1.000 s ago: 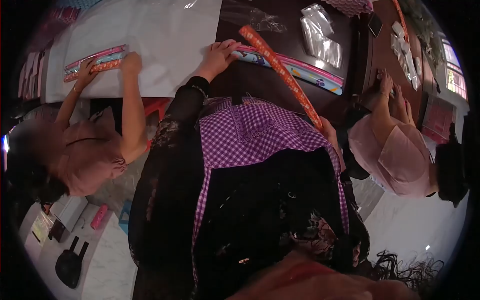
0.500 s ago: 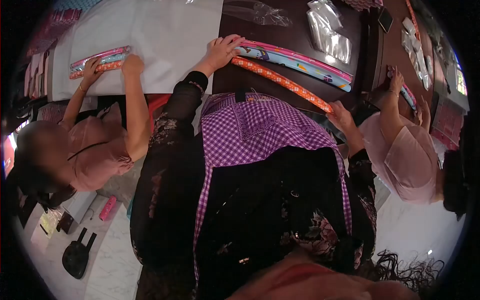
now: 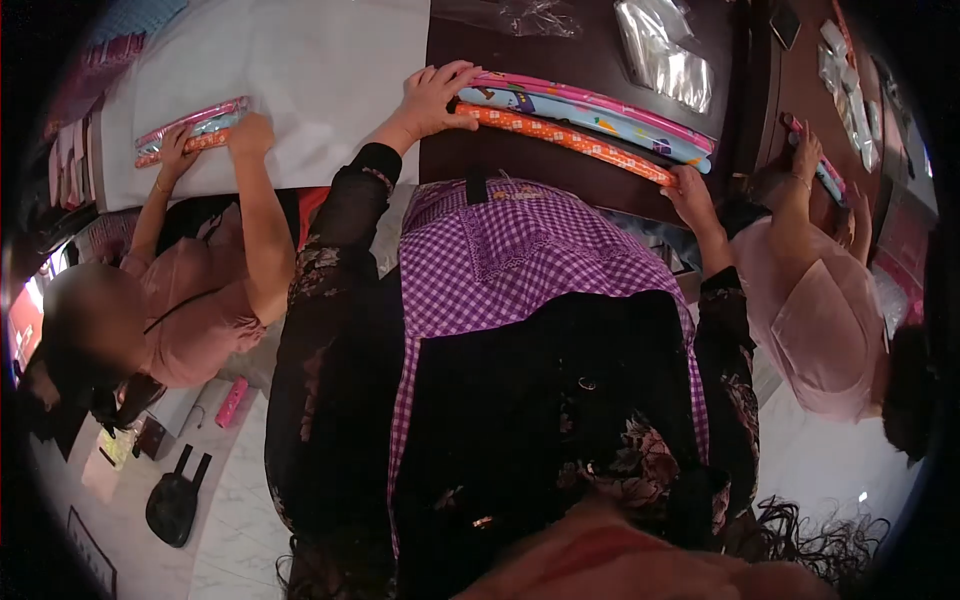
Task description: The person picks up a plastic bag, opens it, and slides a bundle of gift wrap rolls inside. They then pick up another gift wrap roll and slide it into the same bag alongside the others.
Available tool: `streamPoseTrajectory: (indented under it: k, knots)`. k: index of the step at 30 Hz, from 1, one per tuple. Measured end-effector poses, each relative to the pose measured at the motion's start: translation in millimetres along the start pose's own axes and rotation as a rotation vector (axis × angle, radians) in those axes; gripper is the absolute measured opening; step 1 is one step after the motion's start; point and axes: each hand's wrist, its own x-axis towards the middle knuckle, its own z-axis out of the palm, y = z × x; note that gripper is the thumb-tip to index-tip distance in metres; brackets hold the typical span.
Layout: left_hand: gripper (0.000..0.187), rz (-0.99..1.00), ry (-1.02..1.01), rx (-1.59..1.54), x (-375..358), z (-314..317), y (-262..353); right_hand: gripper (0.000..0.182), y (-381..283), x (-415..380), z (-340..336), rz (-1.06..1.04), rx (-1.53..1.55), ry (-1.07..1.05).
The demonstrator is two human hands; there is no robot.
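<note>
Three long patterned paper rolls lie side by side on the dark table before me: a pink roll (image 3: 570,92), a light blue roll (image 3: 585,120) with colourful prints, and an orange roll (image 3: 570,136) with white motifs nearest my body. My left hand (image 3: 437,98) grips their left ends, its fingers over the pink and blue ends and its thumb at the orange end. My right hand (image 3: 693,199) is closed on the right end of the orange roll. A narrow gap separates the orange roll from the blue one toward the right.
Clear plastic sleeves (image 3: 660,50) lie beyond the rolls. White sheeting (image 3: 300,60) covers the table on the left, where a co-worker's hands hold a wrapped bundle of rolls (image 3: 190,132). At right, another person's hands (image 3: 806,155) handle rolls near a phone (image 3: 785,27).
My right hand has moved the orange roll's right end up toward the blue roll, narrowing the gap. My left thumb now shows at the orange end. The view has shifted slightly.
</note>
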Motion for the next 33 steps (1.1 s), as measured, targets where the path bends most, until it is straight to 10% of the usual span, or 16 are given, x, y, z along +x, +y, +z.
streamPoseTrajectory:
  k: [21, 33]
  knots:
    - [0.074, 0.040, 0.048, 0.021, -0.3, 2.2, 14.8, 0.046, -24.6, -1.9, 26.2, -0.044, -0.224, 0.544]
    - [0.073, 0.054, 0.070, 0.024, 1.0, 10.3, 12.5, 0.041, -21.3, 7.3, 11.7, -0.078, -0.360, 0.453]
